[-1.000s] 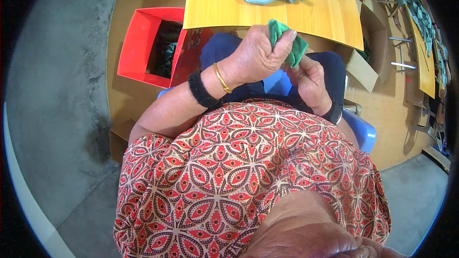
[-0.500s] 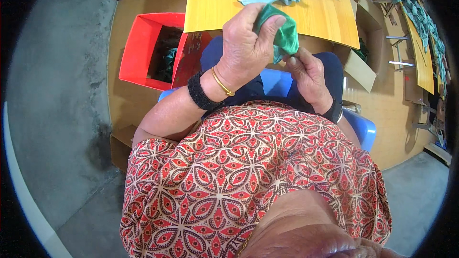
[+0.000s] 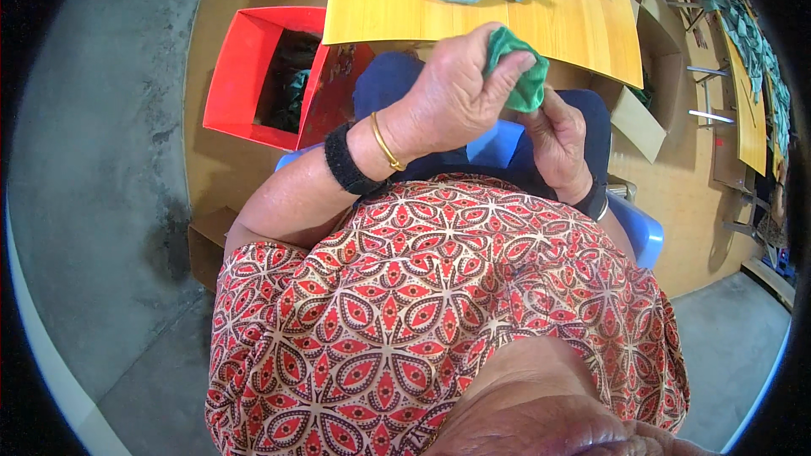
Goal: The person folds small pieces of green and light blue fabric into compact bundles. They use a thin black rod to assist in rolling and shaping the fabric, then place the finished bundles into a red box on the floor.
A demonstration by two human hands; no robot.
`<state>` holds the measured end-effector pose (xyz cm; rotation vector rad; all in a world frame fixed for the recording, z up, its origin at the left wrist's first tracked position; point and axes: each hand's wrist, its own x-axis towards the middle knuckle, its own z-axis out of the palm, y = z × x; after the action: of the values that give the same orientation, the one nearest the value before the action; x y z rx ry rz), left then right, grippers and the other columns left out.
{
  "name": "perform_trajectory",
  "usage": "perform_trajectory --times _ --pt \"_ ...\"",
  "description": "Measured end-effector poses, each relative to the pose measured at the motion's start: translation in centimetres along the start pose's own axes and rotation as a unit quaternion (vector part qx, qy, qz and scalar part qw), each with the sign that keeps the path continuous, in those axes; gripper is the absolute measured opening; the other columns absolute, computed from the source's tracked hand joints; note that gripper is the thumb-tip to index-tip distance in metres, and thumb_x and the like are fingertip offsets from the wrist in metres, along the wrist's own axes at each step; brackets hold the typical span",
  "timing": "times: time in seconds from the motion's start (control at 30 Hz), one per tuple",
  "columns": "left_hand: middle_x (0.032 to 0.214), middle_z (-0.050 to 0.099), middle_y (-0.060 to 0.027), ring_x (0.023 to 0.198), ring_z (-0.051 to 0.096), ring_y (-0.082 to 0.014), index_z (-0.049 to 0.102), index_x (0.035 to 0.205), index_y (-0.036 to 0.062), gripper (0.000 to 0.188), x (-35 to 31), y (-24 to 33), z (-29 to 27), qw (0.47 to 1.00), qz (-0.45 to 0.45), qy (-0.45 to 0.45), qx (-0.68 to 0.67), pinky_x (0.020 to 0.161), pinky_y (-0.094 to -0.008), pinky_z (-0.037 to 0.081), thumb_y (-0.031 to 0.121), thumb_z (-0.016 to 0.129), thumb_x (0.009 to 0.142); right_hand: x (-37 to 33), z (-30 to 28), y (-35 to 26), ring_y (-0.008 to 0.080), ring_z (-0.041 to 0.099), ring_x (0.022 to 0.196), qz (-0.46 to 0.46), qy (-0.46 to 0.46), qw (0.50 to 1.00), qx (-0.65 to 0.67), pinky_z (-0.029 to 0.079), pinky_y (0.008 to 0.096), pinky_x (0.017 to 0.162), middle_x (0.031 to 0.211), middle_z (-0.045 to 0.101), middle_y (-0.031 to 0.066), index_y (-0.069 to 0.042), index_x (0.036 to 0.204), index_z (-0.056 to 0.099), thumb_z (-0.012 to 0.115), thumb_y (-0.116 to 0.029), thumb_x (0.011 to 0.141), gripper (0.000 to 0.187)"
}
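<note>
While the left hand [image 3: 448,101] pinches the green cloth [image 3: 517,76] closed-fingered above the lap | right hand [image 3: 557,139] grips its lower edge, fingers curled | risk: uneven pull frees cloth, dropping it beside the red bin [image 3: 245,76].

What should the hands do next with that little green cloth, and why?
Probably bring the green cloth down to the red bin on the left. The left hand grips it bunched small, the right hand touches it from below, and similar dark green pieces already lie in that bin.
</note>
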<state>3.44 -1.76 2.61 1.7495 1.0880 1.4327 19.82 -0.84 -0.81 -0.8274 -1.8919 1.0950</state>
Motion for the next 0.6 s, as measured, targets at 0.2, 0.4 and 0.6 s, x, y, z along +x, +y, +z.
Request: perform_trajectory --times 0.2,0.4,0.6 --pt "0.064 0.054 -0.0055 0.056 0.051 -0.0128 0.050 0.081 -0.0011 0.019 0.3 0.4 -0.2 0.993 -0.081 -0.054 -0.068 0.051 -0.0247 0.042 0.017 0.045 0.085 -0.2 -0.1 0.8 0.0091 0.039 0.053 0.029 -0.016 0.999 0.003 0.036 0.0212 0.050 0.059 0.044 0.0027 0.002 0.078 0.050 0.048 -0.007 0.082 0.010" --pt "0.060 0.054 -0.0115 0.053 0.054 -0.0230 0.052 0.077 -0.0021 0.021 0.1 -0.9 0.7 0.999 0.017 -0.040 -0.026 0.049 -0.0298 0.042 0.016 0.043 0.085 -0.1 -0.1 0.0 0.0079 0.041 0.054 0.072 -0.032 0.995 0.058 0.036 0.0210 0.050 0.061 0.048 0.0003 0.001 0.081 0.052 0.046 -0.016 0.085 0.018" --pt "0.060 0.054 -0.0111 0.053 0.053 -0.0237 0.053 0.079 -0.0015 0.021 0.0 -1.0 1.2 0.994 -0.054 -0.056 -0.072 0.049 -0.0304 0.042 0.015 0.041 0.086 -0.7 -0.2 0.4 0.0079 0.043 0.056 0.191 -0.044 0.970 0.146 0.037 0.0208 0.052 0.064 0.051 0.0009 0.001 0.082 0.052 0.045 -0.019 0.085 0.022"
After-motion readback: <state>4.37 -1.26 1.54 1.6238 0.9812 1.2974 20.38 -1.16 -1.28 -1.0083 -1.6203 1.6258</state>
